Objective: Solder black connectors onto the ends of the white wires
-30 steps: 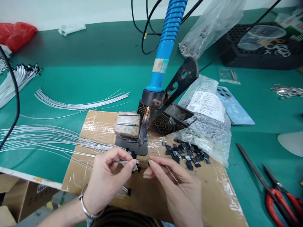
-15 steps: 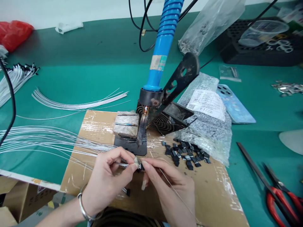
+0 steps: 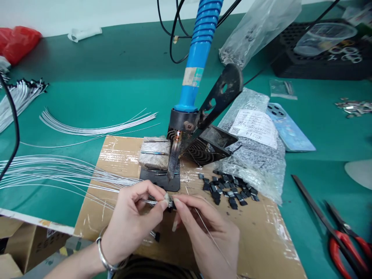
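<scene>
My left hand (image 3: 135, 221) pinches the end of a white wire (image 3: 150, 202) between thumb and forefinger. My right hand (image 3: 210, 232) has its thumb and forefinger closed on a small black piece (image 3: 172, 204) that meets the wire end; the fingertips hide most of it. A thin solder wire (image 3: 213, 238) runs through my right hand, its free end pointing up. Just beyond my hands, the bare tip (image 3: 173, 164) of a blue-handled soldering iron (image 3: 198, 54) slants down over a dark plate (image 3: 162, 182). Another black end piece (image 3: 157, 236) shows below my left hand.
Many small black pieces (image 3: 228, 188) lie on the cardboard (image 3: 252, 240) at right. White wires (image 3: 58, 170) stretch leftward. A black fan (image 3: 203, 153), a plastic bag (image 3: 252, 155), a phone (image 3: 290, 128) and red-handled scissors (image 3: 343, 240) stand around.
My hands keep nearly the same pinch at the wire end. The right fingers and the solder wire have shifted very slightly; the view has moved a little.
</scene>
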A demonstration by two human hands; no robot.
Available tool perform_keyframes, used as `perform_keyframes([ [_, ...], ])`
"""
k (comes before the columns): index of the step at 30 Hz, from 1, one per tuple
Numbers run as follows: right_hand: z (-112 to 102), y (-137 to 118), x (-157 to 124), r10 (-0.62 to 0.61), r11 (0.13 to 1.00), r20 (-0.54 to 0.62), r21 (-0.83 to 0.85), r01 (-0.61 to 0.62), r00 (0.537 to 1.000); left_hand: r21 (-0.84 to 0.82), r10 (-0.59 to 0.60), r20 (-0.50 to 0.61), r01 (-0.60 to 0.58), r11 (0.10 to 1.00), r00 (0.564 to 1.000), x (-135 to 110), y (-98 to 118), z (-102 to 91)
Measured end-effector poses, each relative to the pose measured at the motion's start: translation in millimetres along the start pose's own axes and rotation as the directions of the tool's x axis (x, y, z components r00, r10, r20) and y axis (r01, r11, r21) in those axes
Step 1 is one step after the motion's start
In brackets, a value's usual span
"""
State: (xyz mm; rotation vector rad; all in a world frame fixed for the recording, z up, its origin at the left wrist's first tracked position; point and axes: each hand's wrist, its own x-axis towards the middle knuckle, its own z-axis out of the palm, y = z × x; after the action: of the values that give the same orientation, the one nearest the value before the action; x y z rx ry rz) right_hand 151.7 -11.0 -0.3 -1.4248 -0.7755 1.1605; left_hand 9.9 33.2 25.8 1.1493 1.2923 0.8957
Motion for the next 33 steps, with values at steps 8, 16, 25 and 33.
perform_keyframes([
  [8, -7.5, 6.9, -8.6, -0.046, 0.988, -0.011, -0.146, 0.044, 0.999, -0.012, -0.008, -0.033, 0.007, 1.000, 0.999, 2.8, -6.1, -1.0],
  [16, -21.2, 1.2, 1.4, -0.338, 0.848, 0.127, -0.389, 0.360, 0.932, 0.063, -0.024, -0.024, 0.026, 0.998, 0.999, 11.3, 4.3, -1.5],
  [25, -7.5, -1.6, -1.8, -0.278, 0.929, 0.064, -0.238, 0.285, 0.959, 0.040, -0.003, -0.040, 0.005, 0.999, 0.999, 18.6, 7.0, 0.3],
  [33, -4.8, -1.4, 6.5, -0.223, 0.950, 0.035, -0.215, 0.226, 0.974, 0.062, 0.025, -0.077, -0.020, 0.998, 0.997, 25.5, 11.2, 2.4],
])
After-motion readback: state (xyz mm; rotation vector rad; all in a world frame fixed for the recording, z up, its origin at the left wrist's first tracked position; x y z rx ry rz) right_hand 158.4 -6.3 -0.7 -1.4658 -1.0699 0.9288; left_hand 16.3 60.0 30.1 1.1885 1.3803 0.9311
